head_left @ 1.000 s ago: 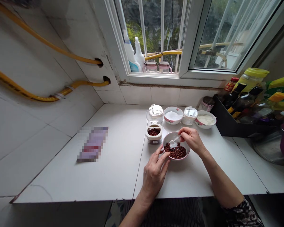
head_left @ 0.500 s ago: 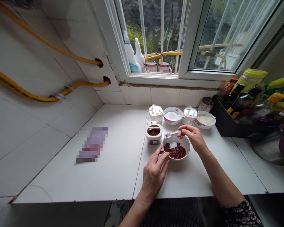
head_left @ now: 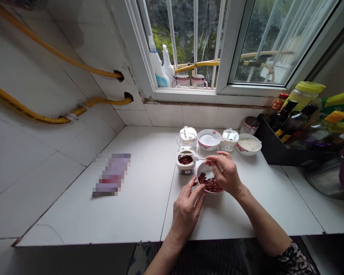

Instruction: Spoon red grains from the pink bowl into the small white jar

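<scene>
A white bowl with a pink rim (head_left: 199, 168) stands on the counter, partly filled with small dark red-brown dried pieces (head_left: 210, 184), perhaps peppercorns. My left hand (head_left: 186, 210) grips its left side, thumb and fingers at the rim, near a red part that looks like a handle. Between the pinched fingers of my right hand (head_left: 226, 172) is a small white spoon (head_left: 199, 158). The spoon's head is at the mouth of an open seasoning jar (head_left: 185, 168), which holds the same dark pieces. My right hand hides the bowl's right side.
Behind stand a lidded clear jar (head_left: 187, 135), a bowl of white grains (head_left: 209, 147), another clear jar (head_left: 229, 139) and a bowl of whitish contents (head_left: 248, 152). A black box of bottles (head_left: 271, 147) and a pot (head_left: 322, 181) are at right. A blurred purple packet (head_left: 113, 175) lies left.
My right hand has moved left and slightly down over the bowl, bringing the spoon from above the bowl's rim to the jar's mouth. My left hand has stayed on the bowl.
</scene>
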The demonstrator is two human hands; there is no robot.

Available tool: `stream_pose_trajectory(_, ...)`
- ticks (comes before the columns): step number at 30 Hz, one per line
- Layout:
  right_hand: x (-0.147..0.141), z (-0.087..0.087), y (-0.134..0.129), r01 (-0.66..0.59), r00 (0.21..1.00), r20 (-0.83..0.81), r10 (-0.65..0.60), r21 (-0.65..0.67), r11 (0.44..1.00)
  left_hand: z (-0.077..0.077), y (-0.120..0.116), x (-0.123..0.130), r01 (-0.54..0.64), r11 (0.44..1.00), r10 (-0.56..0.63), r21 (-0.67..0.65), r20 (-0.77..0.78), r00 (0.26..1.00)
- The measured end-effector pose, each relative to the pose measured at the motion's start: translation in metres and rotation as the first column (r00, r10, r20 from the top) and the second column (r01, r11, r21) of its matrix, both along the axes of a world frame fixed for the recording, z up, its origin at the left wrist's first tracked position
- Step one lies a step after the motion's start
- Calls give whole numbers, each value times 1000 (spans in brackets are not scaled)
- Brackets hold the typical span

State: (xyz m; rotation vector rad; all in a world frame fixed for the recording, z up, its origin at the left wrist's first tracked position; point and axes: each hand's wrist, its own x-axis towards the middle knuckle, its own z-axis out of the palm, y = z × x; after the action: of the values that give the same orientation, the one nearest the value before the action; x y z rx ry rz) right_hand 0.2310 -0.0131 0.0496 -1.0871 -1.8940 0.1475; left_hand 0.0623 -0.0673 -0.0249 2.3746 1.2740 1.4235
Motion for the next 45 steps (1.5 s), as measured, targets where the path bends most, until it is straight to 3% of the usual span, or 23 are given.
stream_pose_trajectory(4,21,3,7,176,984,-6,-177,-99,979,0,0,0,1,1000,-1,-5,-4,1000)
stream_pose_trajectory(8,27,-5,13,223,972,114,-205,-185,957,1,0,0,-3,1000,3,5,-9,1000)
stream_pose_trajectory(12,20,-14,15,175,979,147,-141,-250,952,1,0,-1,0,1000,0,8,-7,1000)
stream_pose_trajectory(17,18,-14,16,104,994,15,-106,-360,927,2,0,-1,2,1000,-2,14,-13,1000)
stream_pose_trajectory(23,22,-7,17,-29,940,-295,-174,-575,818,2,0,0,-1,1000,1,6,-12,1000)
stream_pose_trajectory(26,22,-7,16,-39,933,-312,-180,-584,811,2,0,0,-3,1000,3,9,-6,1000)
stream_pose_trajectory(33,15,-9,15,5,985,-153,-85,-466,885,1,0,0,0,1000,0,9,-3,1000)
stream_pose_trajectory(45,14,-11,14,-91,937,-320,-140,-612,786,1,0,-1,-2,1000,2,8,-16,1000)
